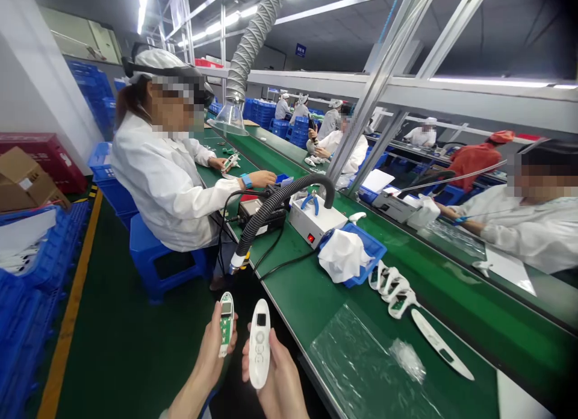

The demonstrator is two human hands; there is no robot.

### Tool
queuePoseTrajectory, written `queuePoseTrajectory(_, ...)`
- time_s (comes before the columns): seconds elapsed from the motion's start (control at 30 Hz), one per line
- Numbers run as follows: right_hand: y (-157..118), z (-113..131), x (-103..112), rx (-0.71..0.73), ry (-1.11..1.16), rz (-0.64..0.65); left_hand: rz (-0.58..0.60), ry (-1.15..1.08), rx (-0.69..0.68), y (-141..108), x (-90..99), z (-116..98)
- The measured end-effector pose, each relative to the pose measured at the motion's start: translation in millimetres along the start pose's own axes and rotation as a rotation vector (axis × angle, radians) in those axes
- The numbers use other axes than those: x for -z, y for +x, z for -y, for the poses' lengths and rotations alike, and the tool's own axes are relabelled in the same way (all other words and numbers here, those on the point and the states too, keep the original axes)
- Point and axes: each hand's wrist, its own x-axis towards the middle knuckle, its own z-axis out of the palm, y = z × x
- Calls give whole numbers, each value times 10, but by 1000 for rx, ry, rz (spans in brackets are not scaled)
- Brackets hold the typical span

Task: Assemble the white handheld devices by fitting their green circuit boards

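Factory floor under long strip lights, with a green-topped workbench (406, 274) running away along the right of the view. Both hands out past the bench's near edge, over dark floor. In the left hand (210, 359), a narrow green circuit board (226, 325) with a small display at its top, held upright, fingers (233, 336) closed around its back and its component face exposed. In the right hand (277, 377), a white plastic device shell (260, 344) with a dark window and round buttons, held lengthwise, fingers (246, 368) wrapped around its lower half. Board and shell just apart, not touching.

Likeliest trouble, by judgement: a slip of either narrow part, with only floor beneath; damage to the bare components from a knock against the shell; a snag on the black corrugated hose (280, 208), its metal nozzle (237, 262) hanging at the bench edge just ahead of the hands.

Open room in the air before the body, bounded on the right by that edge. Farther along the bench, a clear plastic sheet (356, 371), a row of white shells (392, 289), and a blue tray (356, 256) holding white cloth. Beyond, a seated co-worker (167, 166) at the same bench.
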Motion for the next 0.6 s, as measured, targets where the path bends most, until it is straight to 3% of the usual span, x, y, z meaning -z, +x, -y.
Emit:
queuePoseTrajectory(0.27, -456, 116, 146, -33, 12, 3, 155, -72, 114, -577, -133, -14)
queuePoseTrajectory(0.47, -560, 157, 184, 15, -13, -29, 190, -37, 143, -752, -261, -163)
queuePoseTrajectory(0.6, -606, 182, 231, 150, -241, -80, 167, 69, 101, -855, -349, -191)
